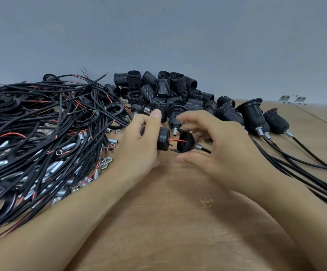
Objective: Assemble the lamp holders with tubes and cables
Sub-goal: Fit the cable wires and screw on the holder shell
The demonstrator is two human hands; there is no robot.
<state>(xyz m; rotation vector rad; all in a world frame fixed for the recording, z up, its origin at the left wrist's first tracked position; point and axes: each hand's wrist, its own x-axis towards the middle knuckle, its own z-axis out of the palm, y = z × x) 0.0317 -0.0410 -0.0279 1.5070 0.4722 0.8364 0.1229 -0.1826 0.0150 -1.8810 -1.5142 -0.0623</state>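
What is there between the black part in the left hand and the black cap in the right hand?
In the head view, a thin red wire spans the gap between the black part and the cap.

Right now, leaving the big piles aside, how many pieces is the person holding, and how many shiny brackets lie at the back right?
Black holder body, in the left hand: 1
Black cap with its tube and cable, in the right hand: 1
Metal brackets: 2
Total: 4
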